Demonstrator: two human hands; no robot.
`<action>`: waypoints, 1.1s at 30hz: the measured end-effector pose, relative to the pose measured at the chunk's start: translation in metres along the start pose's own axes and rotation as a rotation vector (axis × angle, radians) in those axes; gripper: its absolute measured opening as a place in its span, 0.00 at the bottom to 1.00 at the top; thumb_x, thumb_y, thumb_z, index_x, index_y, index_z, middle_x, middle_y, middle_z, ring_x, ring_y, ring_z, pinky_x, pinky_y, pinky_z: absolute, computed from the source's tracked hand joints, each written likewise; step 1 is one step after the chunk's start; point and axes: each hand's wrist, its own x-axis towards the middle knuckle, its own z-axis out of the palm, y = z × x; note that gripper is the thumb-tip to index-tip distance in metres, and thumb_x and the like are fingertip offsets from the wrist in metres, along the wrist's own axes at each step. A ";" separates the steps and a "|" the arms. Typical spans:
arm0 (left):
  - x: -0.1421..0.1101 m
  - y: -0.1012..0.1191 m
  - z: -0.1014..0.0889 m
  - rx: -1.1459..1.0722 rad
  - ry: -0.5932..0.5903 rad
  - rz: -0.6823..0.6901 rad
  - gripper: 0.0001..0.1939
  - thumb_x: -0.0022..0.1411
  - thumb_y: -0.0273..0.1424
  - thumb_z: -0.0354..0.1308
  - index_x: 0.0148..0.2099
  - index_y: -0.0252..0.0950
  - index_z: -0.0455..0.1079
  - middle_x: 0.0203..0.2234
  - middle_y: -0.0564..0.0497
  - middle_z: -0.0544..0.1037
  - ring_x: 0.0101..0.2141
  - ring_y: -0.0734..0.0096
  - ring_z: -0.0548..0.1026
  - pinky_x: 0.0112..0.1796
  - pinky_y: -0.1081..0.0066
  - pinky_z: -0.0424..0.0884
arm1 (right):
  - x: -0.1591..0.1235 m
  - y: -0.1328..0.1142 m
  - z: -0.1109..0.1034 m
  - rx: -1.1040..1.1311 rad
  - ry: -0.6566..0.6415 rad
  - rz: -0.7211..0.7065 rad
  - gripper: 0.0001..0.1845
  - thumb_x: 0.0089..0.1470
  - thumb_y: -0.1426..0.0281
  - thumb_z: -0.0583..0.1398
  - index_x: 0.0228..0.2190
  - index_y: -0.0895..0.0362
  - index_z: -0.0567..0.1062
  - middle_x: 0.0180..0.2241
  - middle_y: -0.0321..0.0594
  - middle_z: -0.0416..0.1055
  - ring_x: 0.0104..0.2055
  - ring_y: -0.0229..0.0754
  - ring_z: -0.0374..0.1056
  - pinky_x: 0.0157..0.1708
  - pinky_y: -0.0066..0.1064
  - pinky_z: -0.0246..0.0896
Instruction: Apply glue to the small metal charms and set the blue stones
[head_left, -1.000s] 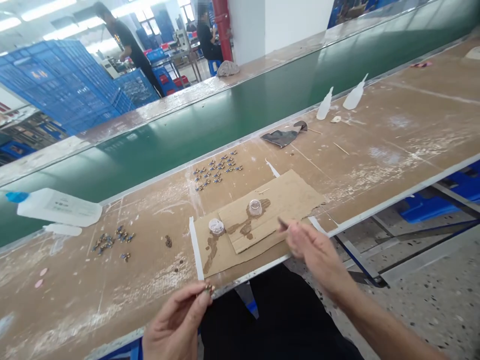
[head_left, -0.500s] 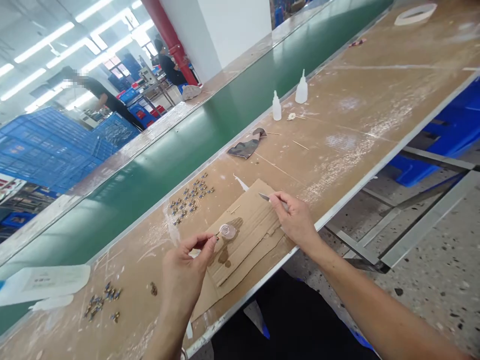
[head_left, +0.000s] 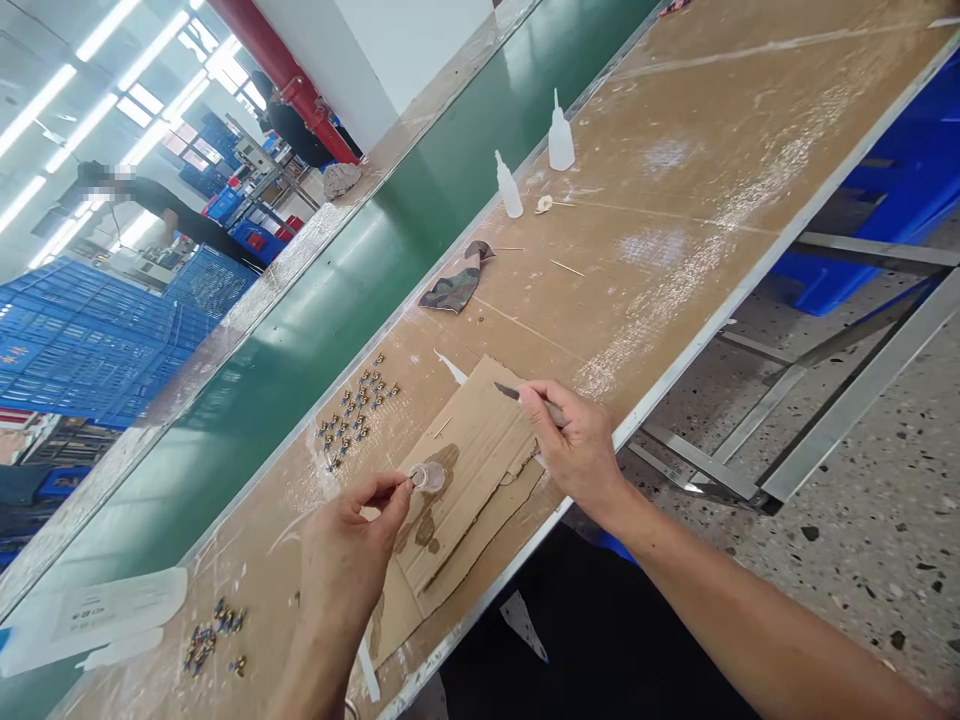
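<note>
The thumb and index finger of my left hand (head_left: 352,545) are pinched together on a tiny metal piece, mostly hidden by the fingertips. They are right at the edge of a small clear round dish (head_left: 430,477), which sits on a sheet of cardboard (head_left: 480,500) with dark wet stains around it. My right hand (head_left: 574,435) grips a slim grey pointed metal tool (head_left: 510,391) above the cardboard's right end, its tip aimed left. Small brass-and-blue metal parts (head_left: 360,405) are laid out beyond the cardboard, and another cluster (head_left: 214,635) lies left of my left arm.
Two white squeeze bottles (head_left: 508,190) stand by the green belt (head_left: 300,310). A camouflage cloth scrap (head_left: 459,282) and toothpicks (head_left: 568,268) lie on the table. A large translucent bottle (head_left: 112,610) lies at far left. Other people stand across the belt near blue crates (head_left: 90,335).
My view has shifted, so the scene sits further left. My left fingertips have come closer to the clear dish's edge. My right hand still holds the pointed tool.
</note>
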 end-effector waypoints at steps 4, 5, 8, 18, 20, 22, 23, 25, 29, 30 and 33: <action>0.004 0.001 0.002 0.019 0.000 0.012 0.13 0.47 0.44 0.57 0.27 0.42 0.77 0.20 0.55 0.77 0.24 0.66 0.73 0.30 0.68 0.65 | 0.001 0.001 -0.001 0.030 0.036 -0.005 0.16 0.61 0.61 0.50 0.33 0.59 0.71 0.26 0.35 0.67 0.27 0.31 0.61 0.31 0.23 0.54; 0.005 0.001 0.002 0.022 -0.002 0.013 0.12 0.47 0.43 0.57 0.26 0.42 0.77 0.20 0.55 0.77 0.24 0.66 0.73 0.30 0.68 0.65 | 0.001 0.001 -0.001 0.036 0.044 -0.007 0.16 0.61 0.62 0.50 0.33 0.58 0.71 0.25 0.35 0.67 0.27 0.31 0.61 0.30 0.23 0.54; 0.007 0.003 0.003 0.038 -0.016 -0.009 0.12 0.46 0.43 0.57 0.25 0.43 0.77 0.20 0.55 0.76 0.23 0.67 0.72 0.30 0.69 0.65 | 0.001 0.002 -0.001 0.053 0.060 -0.018 0.15 0.61 0.63 0.50 0.32 0.58 0.71 0.23 0.33 0.65 0.26 0.30 0.60 0.29 0.23 0.53; 0.010 0.003 0.005 0.042 -0.034 -0.029 0.13 0.43 0.45 0.57 0.25 0.43 0.77 0.20 0.55 0.77 0.26 0.65 0.74 0.30 0.68 0.64 | 0.001 0.002 0.000 0.061 0.070 -0.033 0.13 0.61 0.64 0.51 0.31 0.58 0.71 0.22 0.32 0.63 0.23 0.29 0.57 0.26 0.23 0.51; 0.010 0.004 0.006 0.038 -0.037 -0.038 0.13 0.43 0.45 0.57 0.25 0.43 0.77 0.20 0.55 0.77 0.25 0.65 0.73 0.30 0.68 0.64 | 0.001 0.002 0.000 0.058 0.071 -0.033 0.13 0.61 0.65 0.51 0.31 0.58 0.71 0.22 0.32 0.64 0.23 0.29 0.57 0.26 0.23 0.51; 0.010 0.004 0.006 0.038 -0.033 -0.047 0.13 0.42 0.45 0.58 0.25 0.44 0.77 0.20 0.55 0.77 0.24 0.66 0.73 0.29 0.68 0.64 | 0.000 0.003 0.000 0.053 0.072 -0.035 0.13 0.61 0.65 0.51 0.31 0.58 0.71 0.22 0.32 0.64 0.24 0.29 0.57 0.26 0.22 0.51; 0.009 0.004 0.006 0.038 -0.025 -0.051 0.13 0.42 0.46 0.58 0.25 0.44 0.77 0.20 0.55 0.77 0.24 0.66 0.72 0.29 0.67 0.64 | 0.001 0.003 -0.001 0.051 0.073 -0.035 0.13 0.61 0.64 0.51 0.32 0.58 0.71 0.22 0.32 0.64 0.24 0.29 0.58 0.26 0.22 0.51; 0.006 0.003 0.002 0.017 0.006 -0.061 0.13 0.42 0.46 0.59 0.25 0.44 0.77 0.20 0.55 0.78 0.24 0.66 0.73 0.30 0.67 0.65 | 0.001 0.003 -0.001 0.044 0.075 -0.037 0.13 0.61 0.64 0.51 0.31 0.57 0.71 0.22 0.32 0.64 0.24 0.29 0.59 0.27 0.22 0.52; -0.008 -0.005 -0.010 -0.185 0.083 -0.088 0.14 0.41 0.46 0.65 0.28 0.43 0.78 0.24 0.54 0.80 0.29 0.65 0.76 0.33 0.68 0.68 | 0.001 0.003 -0.002 0.022 0.084 -0.034 0.14 0.61 0.64 0.51 0.31 0.57 0.71 0.23 0.32 0.65 0.25 0.30 0.60 0.27 0.22 0.53; -0.013 -0.009 -0.013 -0.264 0.098 -0.111 0.14 0.39 0.45 0.67 0.28 0.42 0.78 0.23 0.54 0.80 0.29 0.66 0.76 0.33 0.69 0.69 | 0.001 0.003 -0.002 0.016 0.084 -0.031 0.14 0.61 0.63 0.51 0.31 0.57 0.71 0.23 0.32 0.65 0.25 0.30 0.60 0.27 0.22 0.54; -0.032 -0.027 -0.020 -0.518 0.128 -0.237 0.16 0.34 0.42 0.71 0.26 0.39 0.78 0.20 0.53 0.78 0.26 0.71 0.75 0.31 0.74 0.71 | -0.001 0.002 -0.002 0.002 0.080 -0.009 0.15 0.61 0.62 0.52 0.31 0.57 0.72 0.23 0.32 0.66 0.25 0.30 0.60 0.26 0.23 0.54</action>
